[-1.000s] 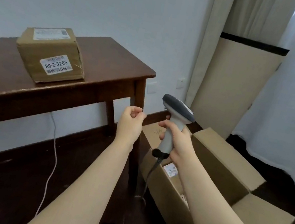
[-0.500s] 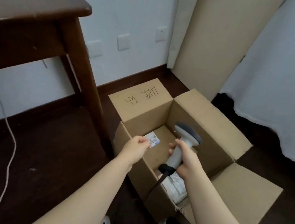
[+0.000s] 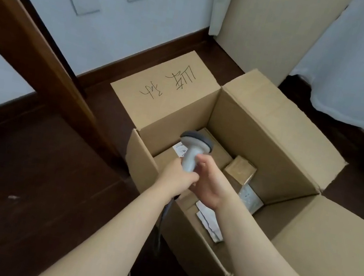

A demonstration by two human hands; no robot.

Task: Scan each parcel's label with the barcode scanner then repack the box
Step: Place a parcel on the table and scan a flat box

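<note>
On the dark floor [image 3: 48, 175], just beside a table leg [image 3: 44, 60]: a big cardboard box [image 3: 274, 134], flaps folded out, black handwriting on the far-left flap [image 3: 168, 86]. Over the box's left wall, both hands together on the scanner [image 3: 195, 147]. Round the lower handle, the left hand [image 3: 176, 177], fingers curled tight. Against the same handle from the right, the right hand [image 3: 210, 184], thumb up along it, fingers hidden, so no telling whether gripping or only touching. Scanner upright, pale grey with a darker head, held above the box's left side; cable [image 3: 167, 210] trailing down outside the near-left wall. Down inside: a flat brown parcel [image 3: 219, 155] with a white label [image 3: 180, 148] below the scanner head, a small brown parcel [image 3: 241, 169] tilted toward the right wall, a silvery packet [image 3: 250, 198] touching it, a crumpled white packet [image 3: 209, 218] along the near wall.
</note>
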